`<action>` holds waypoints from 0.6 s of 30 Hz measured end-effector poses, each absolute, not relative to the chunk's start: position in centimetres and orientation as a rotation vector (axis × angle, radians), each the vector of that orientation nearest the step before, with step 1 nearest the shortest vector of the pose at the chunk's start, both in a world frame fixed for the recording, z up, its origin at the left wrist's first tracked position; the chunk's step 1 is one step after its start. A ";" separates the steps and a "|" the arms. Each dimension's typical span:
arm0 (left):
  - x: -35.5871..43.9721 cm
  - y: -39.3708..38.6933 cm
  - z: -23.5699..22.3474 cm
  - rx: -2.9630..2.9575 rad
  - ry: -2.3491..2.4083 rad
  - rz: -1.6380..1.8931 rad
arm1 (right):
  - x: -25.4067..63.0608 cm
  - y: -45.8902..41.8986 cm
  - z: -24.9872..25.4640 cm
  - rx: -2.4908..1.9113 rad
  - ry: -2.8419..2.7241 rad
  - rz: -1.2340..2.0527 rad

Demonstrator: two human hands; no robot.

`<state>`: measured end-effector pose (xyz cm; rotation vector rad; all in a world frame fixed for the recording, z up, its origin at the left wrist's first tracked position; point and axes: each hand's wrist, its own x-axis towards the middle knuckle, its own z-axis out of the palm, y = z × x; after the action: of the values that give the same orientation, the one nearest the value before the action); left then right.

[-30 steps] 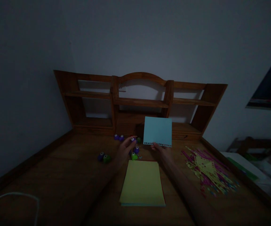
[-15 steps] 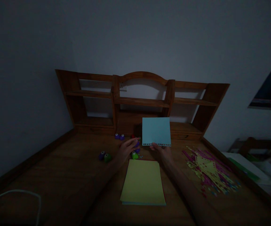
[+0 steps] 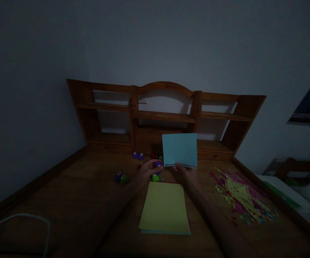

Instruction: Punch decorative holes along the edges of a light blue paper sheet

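A sheet of light blue paper [image 3: 180, 148], with a row of small punched holes along its lower edge, is held up by my right hand [image 3: 185, 172], thumb in front. My left hand [image 3: 146, 171] has its fingers closed round a purple craft punch [image 3: 158, 164], just left of the sheet. Below that punch a green punch [image 3: 155, 177] rests on the desk with tiny paper bits beside it. A stack of yellow paper [image 3: 165, 208], with other colours at its edges, lies between my forearms.
Left of my hand sit a purple and a green punch [image 3: 124, 179]; purple punches [image 3: 138, 155] and a red one [image 3: 153, 156] stand farther back. Punched paper strips and scraps [image 3: 242, 195] are heaped at right. A wooden shelf [image 3: 163, 116] lines the back; a white cable [image 3: 23, 215] lies front left.
My left fingers have closed round the purple punch, which now shows more in the grip. The blue sheet has tilted slightly. The view has shifted a little.
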<state>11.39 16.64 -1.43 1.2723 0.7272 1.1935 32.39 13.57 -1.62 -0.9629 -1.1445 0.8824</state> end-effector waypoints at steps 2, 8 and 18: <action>11.5 16.6 -1.5 1.267 0.725 1.175 | 32.3 13.5 -1.6 -0.962 -1.166 0.883; 11.7 16.6 -1.5 1.292 0.715 1.149 | 32.1 13.1 -1.1 -0.932 -1.183 0.873; 11.4 15.5 -0.4 1.365 0.708 1.131 | 32.1 13.0 -1.1 -0.951 -1.099 0.893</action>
<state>11.42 15.53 -0.36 1.3646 0.7078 1.1305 32.11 13.04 -1.10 -0.9511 -1.0989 0.8928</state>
